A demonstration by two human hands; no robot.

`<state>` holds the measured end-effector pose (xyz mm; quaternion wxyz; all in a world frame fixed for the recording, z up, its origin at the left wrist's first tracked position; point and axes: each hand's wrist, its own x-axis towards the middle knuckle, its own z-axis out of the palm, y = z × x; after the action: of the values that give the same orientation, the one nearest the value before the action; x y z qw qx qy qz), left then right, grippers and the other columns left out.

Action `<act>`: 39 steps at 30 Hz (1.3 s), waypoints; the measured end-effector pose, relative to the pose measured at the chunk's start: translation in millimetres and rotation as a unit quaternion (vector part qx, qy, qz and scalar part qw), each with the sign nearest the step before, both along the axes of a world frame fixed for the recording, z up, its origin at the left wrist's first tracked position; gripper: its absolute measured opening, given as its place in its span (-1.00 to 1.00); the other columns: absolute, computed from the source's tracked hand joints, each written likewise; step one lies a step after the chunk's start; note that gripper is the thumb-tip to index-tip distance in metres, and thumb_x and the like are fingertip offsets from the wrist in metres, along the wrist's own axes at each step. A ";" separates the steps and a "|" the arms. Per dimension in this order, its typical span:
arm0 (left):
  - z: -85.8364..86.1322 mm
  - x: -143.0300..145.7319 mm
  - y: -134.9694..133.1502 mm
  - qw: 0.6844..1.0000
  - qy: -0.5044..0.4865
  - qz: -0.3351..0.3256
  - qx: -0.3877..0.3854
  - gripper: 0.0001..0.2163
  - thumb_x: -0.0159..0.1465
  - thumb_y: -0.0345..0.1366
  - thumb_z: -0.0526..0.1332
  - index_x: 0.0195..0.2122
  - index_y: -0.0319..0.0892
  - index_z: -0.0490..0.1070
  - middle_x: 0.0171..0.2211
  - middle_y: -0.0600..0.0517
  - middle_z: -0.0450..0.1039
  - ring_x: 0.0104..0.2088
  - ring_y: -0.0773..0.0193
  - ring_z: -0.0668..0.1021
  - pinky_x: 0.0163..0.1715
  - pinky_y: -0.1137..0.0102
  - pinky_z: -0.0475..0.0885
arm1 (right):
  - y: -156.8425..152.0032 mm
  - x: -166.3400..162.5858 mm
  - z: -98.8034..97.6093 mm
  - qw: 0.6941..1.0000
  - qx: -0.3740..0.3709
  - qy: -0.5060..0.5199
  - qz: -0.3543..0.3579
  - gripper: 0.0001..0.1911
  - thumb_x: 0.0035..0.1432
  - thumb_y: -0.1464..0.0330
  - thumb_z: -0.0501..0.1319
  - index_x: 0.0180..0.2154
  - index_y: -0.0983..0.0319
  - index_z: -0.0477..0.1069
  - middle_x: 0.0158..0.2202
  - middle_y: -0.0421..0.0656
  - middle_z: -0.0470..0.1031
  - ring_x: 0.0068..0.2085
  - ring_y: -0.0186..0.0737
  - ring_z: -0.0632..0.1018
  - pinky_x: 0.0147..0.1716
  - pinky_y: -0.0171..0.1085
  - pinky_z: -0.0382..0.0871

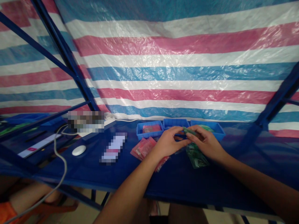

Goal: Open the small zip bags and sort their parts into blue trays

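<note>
Reaching from the near side, the left hand [173, 141] and right hand [202, 141] point inward over the worktop [179, 185]. The right fingers pinch green plastic [189, 131]; the left ones curl half open, hold unclear. Just nearer, a green bag [197, 157] runs long from far to near, slightly right.

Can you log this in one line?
left hand: touching green plastic; right hand: pinching it; near: green translucent plastic packaging, red translucent plastic packets

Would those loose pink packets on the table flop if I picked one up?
Probably: the pink packets look like thin plastic film. Their shine suggests a slippery surface, and, lying overlapped, they would likely slide apart if pushed.
</note>
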<state>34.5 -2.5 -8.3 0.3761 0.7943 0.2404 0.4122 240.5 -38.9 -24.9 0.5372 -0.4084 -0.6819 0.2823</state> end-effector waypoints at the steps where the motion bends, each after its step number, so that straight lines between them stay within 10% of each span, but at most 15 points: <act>1: 0.1 0.2 -0.3 1.000 0.006 -0.011 0.002 -0.60 0.30 -0.20 0.43 0.15 -0.16 0.56 0.10 -0.18 0.57 0.00 0.09 0.66 -0.08 0.29 0.64 | -1.6 -0.3 2.1 0.999 0.007 -0.029 0.017 -0.71 0.39 0.09 0.28 0.01 0.08 0.56 0.03 -0.08 0.60 0.04 0.01 0.61 0.09 -0.03 0.50; 7: 1.5 -3.0 6.4 0.996 0.037 0.047 0.071 -0.75 0.41 -0.31 0.28 0.07 -0.13 0.63 0.05 -0.14 0.62 0.05 0.10 0.64 0.14 0.19 0.54 | -0.8 2.3 4.8 0.996 0.045 -0.072 0.021 -0.69 0.43 0.09 0.22 0.03 0.01 0.65 0.07 -0.07 0.58 0.07 0.03 0.60 0.08 0.00 0.53; 17: 1.8 -3.9 3.4 0.990 0.039 0.135 0.025 -0.73 0.36 -0.23 0.36 0.05 -0.16 0.61 -0.15 -0.09 0.63 -0.25 0.20 0.67 -0.20 0.33 0.62 | 7.1 4.3 -0.6 0.996 0.021 -0.017 -0.082 -0.66 0.26 0.03 0.38 -0.09 0.12 0.64 -0.11 -0.08 0.65 -0.08 0.01 0.65 0.00 -0.01 0.56; 24: 4.3 0.1 -6.5 0.996 0.042 0.017 0.079 -0.57 0.28 -0.18 0.44 0.17 -0.10 0.56 0.08 -0.13 0.55 0.03 0.12 0.63 -0.05 0.31 0.63 | 8.7 2.3 -2.2 0.987 -0.087 0.127 -0.036 -0.52 0.11 -0.02 0.49 -0.06 0.11 0.56 -0.09 -0.08 0.69 -0.09 0.01 0.70 0.00 -0.03 0.60; 30: 5.8 -4.2 0.4 0.985 0.063 0.117 0.106 -0.74 0.35 -0.30 0.34 0.06 -0.14 0.60 -0.03 -0.10 0.61 -0.07 0.13 0.64 -0.03 0.25 0.59 | 1.1 -5.5 4.5 0.979 -0.101 0.176 0.038 -0.58 0.31 -0.04 0.32 0.00 0.10 0.54 -0.11 -0.07 0.67 -0.10 -0.04 0.68 -0.08 -0.05 0.63; 35: 3.8 -3.2 4.4 0.990 0.002 0.136 0.023 -0.73 0.36 -0.34 0.31 0.08 -0.15 0.51 -0.15 -0.06 0.66 -0.17 0.16 0.67 -0.10 0.28 0.58 | 2.9 -1.2 5.1 0.989 -0.039 0.124 -0.071 -0.50 0.12 0.02 0.50 0.00 0.10 0.53 -0.17 -0.14 0.59 -0.20 -0.16 0.61 -0.21 -0.20 0.56; 39: 1.5 0.0 2.7 0.997 -0.051 0.059 -0.029 -0.59 0.35 -0.35 0.32 0.21 -0.16 0.37 -0.20 -0.02 0.64 -0.24 0.23 0.67 -0.19 0.36 0.56 | 2.7 -0.1 4.2 0.991 -0.076 0.111 -0.026 -0.45 0.06 0.01 0.53 0.01 0.11 0.55 -0.17 -0.14 0.61 -0.16 -0.12 0.62 -0.19 -0.18 0.55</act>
<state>34.5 0.2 -6.8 0.3858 0.7455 0.2790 0.4665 240.3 -36.3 -20.7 0.5843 -0.4312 -0.5837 0.3632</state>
